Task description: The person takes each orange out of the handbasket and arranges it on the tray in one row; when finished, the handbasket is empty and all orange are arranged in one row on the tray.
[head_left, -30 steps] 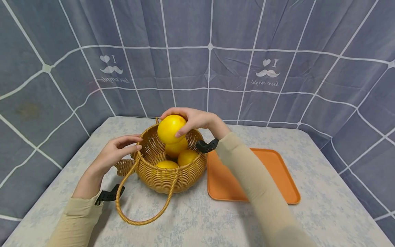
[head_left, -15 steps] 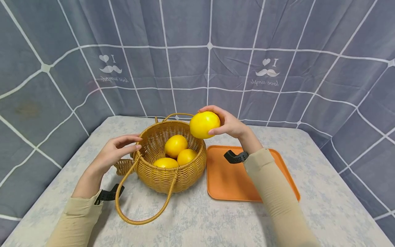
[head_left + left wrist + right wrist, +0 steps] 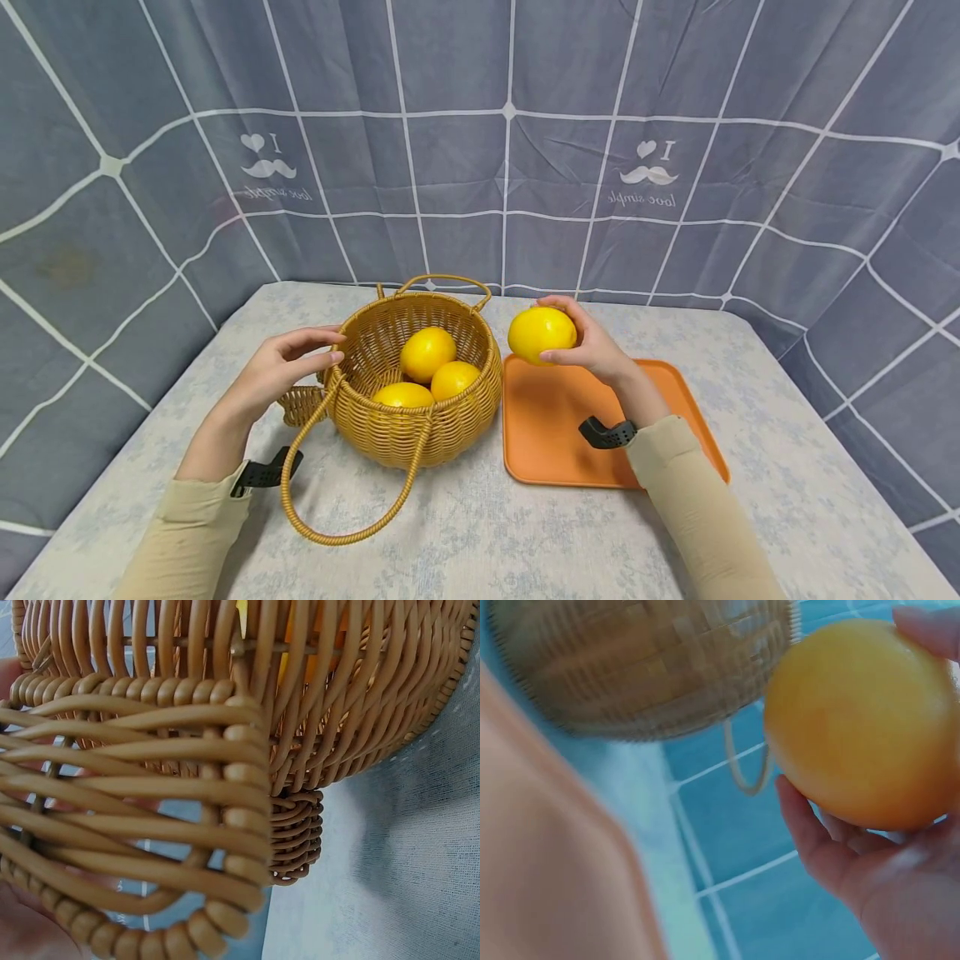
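My right hand [image 3: 592, 343] grips a yellow lemon [image 3: 542, 335] in the air over the back left of an orange tray [image 3: 570, 433]. In the right wrist view, fingers and thumb curl round this lemon [image 3: 862, 724]. Left of the tray stands a round wicker basket [image 3: 420, 437], with 3 more lemons [image 3: 427, 353] inside. My left hand [image 3: 281, 367] rests its fingertips and thumb tip on the basket's left rim, fingers fairly straight. Seen from the left wrist, a woven tail piece [image 3: 135, 802] of the basket covers much of that hand.
One looped basket handle [image 3: 337, 540] hangs down to the front; another handle [image 3: 442, 277] stands up at the back. A patterned cloth [image 3: 480, 542] covers the table. Behind it hangs a grey-blue checked curtain [image 3: 465, 167].
My right hand has carried the lemon up out of the basket, rightward past its rim, then lower over the tray. My left hand and the basket have stayed put.
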A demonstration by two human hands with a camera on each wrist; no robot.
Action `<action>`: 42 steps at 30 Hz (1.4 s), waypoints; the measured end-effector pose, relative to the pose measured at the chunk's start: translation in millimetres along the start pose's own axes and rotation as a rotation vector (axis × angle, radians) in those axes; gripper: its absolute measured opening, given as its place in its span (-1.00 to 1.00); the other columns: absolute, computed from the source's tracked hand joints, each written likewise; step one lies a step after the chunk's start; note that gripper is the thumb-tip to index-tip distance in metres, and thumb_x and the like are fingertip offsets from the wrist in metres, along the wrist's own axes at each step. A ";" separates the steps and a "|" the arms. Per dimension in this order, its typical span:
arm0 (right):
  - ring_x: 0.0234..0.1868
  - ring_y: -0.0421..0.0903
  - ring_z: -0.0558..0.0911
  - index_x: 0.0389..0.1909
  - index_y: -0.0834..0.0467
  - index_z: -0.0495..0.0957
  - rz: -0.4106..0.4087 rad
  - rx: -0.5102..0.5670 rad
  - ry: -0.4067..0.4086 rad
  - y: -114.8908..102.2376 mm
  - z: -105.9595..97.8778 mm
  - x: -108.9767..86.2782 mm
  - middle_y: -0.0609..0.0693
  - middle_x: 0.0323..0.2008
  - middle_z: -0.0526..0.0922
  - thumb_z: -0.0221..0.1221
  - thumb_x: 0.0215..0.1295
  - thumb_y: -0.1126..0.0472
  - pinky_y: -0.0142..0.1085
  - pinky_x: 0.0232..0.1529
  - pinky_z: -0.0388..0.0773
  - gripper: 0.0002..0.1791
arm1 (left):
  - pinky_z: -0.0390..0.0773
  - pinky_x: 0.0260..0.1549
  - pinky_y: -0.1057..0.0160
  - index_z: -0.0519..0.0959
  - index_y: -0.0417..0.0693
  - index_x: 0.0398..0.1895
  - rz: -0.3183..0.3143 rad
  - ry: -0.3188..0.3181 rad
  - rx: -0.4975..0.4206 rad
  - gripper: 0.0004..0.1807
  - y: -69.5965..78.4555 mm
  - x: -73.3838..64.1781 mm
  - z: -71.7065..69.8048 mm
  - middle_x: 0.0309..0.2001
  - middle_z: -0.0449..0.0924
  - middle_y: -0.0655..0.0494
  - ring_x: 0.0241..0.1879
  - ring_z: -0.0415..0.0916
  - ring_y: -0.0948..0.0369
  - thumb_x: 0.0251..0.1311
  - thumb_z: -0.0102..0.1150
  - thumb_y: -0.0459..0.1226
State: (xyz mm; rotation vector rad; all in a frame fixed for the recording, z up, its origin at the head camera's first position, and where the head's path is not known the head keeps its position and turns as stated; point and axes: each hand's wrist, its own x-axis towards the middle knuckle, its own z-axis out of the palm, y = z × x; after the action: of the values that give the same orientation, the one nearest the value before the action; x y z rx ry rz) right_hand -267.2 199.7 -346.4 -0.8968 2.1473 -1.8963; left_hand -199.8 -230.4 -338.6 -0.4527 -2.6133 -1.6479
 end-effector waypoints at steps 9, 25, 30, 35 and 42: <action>-0.03 0.11 0.43 0.27 0.23 0.22 0.146 -0.071 0.066 32.2 7.3 -22.2 0.24 0.17 0.31 0.31 -0.03 0.39 -0.14 -0.06 0.45 -0.22 | 0.34 0.03 0.33 0.50 -0.23 0.08 -0.014 -0.001 0.002 -0.56 -1.3 0.0 0.3 0.29 0.32 -0.05 0.30 0.18 0.02 0.25 0.18 -0.12; 0.00 0.07 0.46 0.30 -0.13 0.21 0.267 -0.253 0.029 53.7 19.8 -22.4 0.05 0.17 0.35 0.49 -0.12 0.13 -0.10 -0.03 0.43 -0.07 | 0.25 0.12 -0.07 0.47 -0.27 0.10 -0.011 0.003 0.004 -0.52 -0.8 -0.6 0.6 0.31 0.27 -0.11 0.32 0.12 -0.05 0.25 0.17 -0.11; 0.01 0.06 0.44 0.36 -0.07 0.17 0.266 -0.276 -0.013 57.9 22.2 -23.1 0.07 0.24 0.29 0.46 -0.07 0.11 -0.11 -0.01 0.40 -0.05 | 0.25 0.12 -0.07 0.48 -0.24 0.10 -0.014 0.000 0.006 -0.53 -0.1 -0.1 1.2 0.31 0.27 -0.10 0.32 0.12 -0.04 0.25 0.17 -0.11; 0.02 0.10 0.42 0.39 0.04 0.10 0.279 -0.264 -0.048 53.1 26.1 -23.8 0.17 0.27 0.23 0.38 0.04 0.25 -0.10 -0.01 0.37 -0.08 | 0.23 0.14 -0.12 0.48 -0.24 0.10 -0.008 -0.002 -0.002 -0.54 -0.4 0.3 1.5 0.31 0.26 -0.12 0.33 0.09 -0.06 0.25 0.17 -0.12; 0.12 0.08 0.35 0.42 0.01 0.04 0.281 -0.200 -0.136 54.8 22.2 -25.4 0.09 0.33 0.15 0.33 0.08 0.22 -0.05 0.12 0.28 -0.08 | 0.24 0.13 -0.10 0.46 -0.28 0.11 -0.012 -0.002 0.002 -0.51 0.6 -0.1 1.6 0.31 0.25 -0.13 0.33 0.10 -0.07 0.26 0.16 -0.11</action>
State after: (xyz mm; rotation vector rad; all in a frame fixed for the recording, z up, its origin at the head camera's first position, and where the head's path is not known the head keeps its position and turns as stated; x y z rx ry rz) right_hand -254.6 195.2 -409.4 -0.6877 2.2690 -1.4686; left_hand -199.3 -228.8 -338.8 -0.4395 -2.6246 -1.6490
